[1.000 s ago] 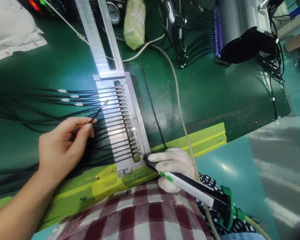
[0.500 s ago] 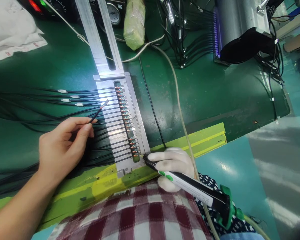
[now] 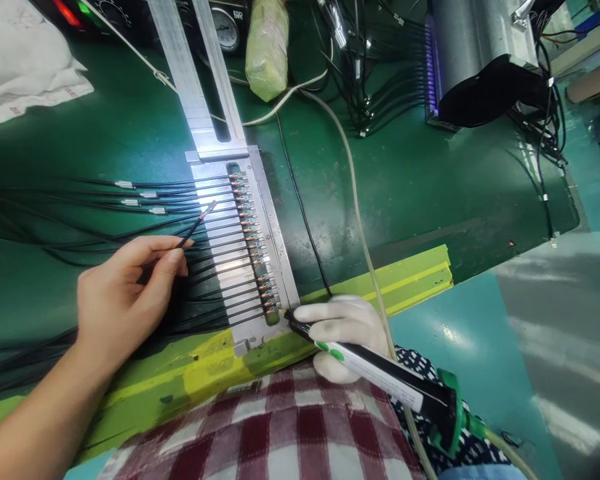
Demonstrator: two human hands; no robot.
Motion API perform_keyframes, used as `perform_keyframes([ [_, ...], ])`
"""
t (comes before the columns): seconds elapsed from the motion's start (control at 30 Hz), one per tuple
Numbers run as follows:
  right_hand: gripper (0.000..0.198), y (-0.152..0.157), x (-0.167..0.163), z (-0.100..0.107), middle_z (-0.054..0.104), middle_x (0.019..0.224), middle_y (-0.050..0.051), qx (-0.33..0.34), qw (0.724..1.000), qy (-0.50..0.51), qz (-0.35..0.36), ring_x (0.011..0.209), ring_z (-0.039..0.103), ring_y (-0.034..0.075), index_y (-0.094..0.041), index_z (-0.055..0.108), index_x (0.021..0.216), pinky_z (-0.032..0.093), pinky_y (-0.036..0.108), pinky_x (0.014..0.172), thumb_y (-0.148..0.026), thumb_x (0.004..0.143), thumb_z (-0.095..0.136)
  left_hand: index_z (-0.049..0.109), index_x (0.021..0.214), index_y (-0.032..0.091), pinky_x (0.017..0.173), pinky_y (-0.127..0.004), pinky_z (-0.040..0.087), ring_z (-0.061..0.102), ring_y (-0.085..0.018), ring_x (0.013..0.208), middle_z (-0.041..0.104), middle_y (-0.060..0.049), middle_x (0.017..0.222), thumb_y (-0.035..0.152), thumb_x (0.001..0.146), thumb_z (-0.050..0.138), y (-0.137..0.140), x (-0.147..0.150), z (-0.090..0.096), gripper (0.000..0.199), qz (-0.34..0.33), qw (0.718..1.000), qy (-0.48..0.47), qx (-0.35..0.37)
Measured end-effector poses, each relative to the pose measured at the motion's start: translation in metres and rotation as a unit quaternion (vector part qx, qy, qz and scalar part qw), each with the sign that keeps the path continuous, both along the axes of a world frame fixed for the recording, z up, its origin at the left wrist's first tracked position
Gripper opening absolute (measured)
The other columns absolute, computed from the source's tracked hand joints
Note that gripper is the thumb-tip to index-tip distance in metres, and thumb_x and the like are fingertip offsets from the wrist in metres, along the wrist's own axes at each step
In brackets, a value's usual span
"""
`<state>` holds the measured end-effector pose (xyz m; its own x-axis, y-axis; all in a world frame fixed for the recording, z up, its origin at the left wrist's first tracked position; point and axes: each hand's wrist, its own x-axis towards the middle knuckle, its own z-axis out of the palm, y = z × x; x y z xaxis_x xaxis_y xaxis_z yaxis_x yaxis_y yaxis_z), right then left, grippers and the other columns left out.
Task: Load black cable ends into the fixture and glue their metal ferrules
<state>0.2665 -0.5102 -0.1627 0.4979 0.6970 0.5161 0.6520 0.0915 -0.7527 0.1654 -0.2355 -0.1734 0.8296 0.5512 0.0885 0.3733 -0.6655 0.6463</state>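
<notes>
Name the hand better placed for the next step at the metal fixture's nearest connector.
Likely the right hand: it holds a dispensing syringe, tip close to that connector. The left hand, farther off, pinches a black cable.

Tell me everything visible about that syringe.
The syringe looks plastic: black and slender, with a white label, two green dots and a green end cap joined to a pale hose. It slants, its narrow tip near the lowest connectors in the metal fixture; contact is unclear. The gloved right hand grips its front part.
</notes>
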Motion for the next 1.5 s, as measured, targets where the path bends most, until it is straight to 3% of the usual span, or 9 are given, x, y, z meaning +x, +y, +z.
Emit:
perform_keyframes([
  [0.87,0.014,0.000,-0.001,-0.002,0.076,0.093,0.011,0.013,1.000,0.025,0.009,0.070,0.074,0.018,-0.020,0.060,0.092,0.050,0.025,0.051,-0.026,0.079,0.060,0.066,0.102,0.021,0.053,-0.015,0.040,0.056,-0.006,0.057,0.067,0.004,0.073,0.040,0.089,0.053,0.001,0.000,0.000,0.026,-0.012,1.000,0.017,-0.016],
  [1.0,0.017,-0.001,-0.004,0.000,0.076,0.094,0.008,0.059,0.997,0.056,-0.015,0.073,0.074,0.019,-0.021,0.063,0.093,0.055,0.026,0.056,-0.026,0.078,0.059,0.065,0.100,0.020,0.047,-0.016,0.040,0.055,-0.008,0.052,0.065,0.004,0.069,0.045,0.090,0.052,0.003,-0.001,-0.003,0.029,-0.032,0.999,-0.002,-0.039],
  [1.1,0.017,-0.006,-0.006,0.000,0.074,0.100,0.008,0.088,0.976,0.196,-0.023,0.077,0.073,0.020,-0.023,0.064,0.099,0.060,0.030,0.062,-0.026,0.084,0.059,0.063,0.102,0.020,0.051,-0.017,0.044,0.058,-0.010,0.056,0.064,0.003,0.069,0.047,0.090,0.051,0.005,-0.001,-0.008,0.031,-0.051,0.997,-0.018,-0.053],
  [1.23,0.013,-0.010,-0.005,-0.006,0.071,0.105,0.005,0.154,0.907,0.390,-0.043,0.051,0.063,0.010,-0.025,0.061,0.100,0.055,0.023,0.049,-0.036,0.094,0.056,0.062,0.104,0.022,0.060,-0.019,0.049,0.062,-0.012,0.064,0.065,0.002,0.073,0.046,0.092,0.050,0.006,-0.003,-0.008,0.030,-0.070,0.996,-0.032,-0.045],
  [1.4,0.020,-0.005,0.010,-0.003,0.073,0.097,0.004,0.207,0.888,0.407,-0.046,0.045,0.059,0.007,-0.024,0.061,0.095,0.048,0.017,0.042,-0.043,0.093,0.059,0.062,0.102,0.025,0.077,-0.023,0.052,0.065,-0.016,0.088,0.069,-0.002,0.097,0.041,0.093,0.051,-0.001,-0.004,0.005,0.021,-0.125,0.991,-0.051,0.005],
  [1.5,0.019,-0.001,0.019,0.003,0.073,0.097,0.004,0.223,0.879,0.420,-0.040,0.046,0.060,0.008,-0.024,0.062,0.094,0.049,0.018,0.044,-0.042,0.093,0.060,0.062,0.099,0.025,0.082,-0.027,0.050,0.062,-0.018,0.092,0.065,-0.003,0.098,0.036,0.095,0.048,-0.009,0.001,0.011,0.019,-0.173,0.983,-0.053,0.026],
])
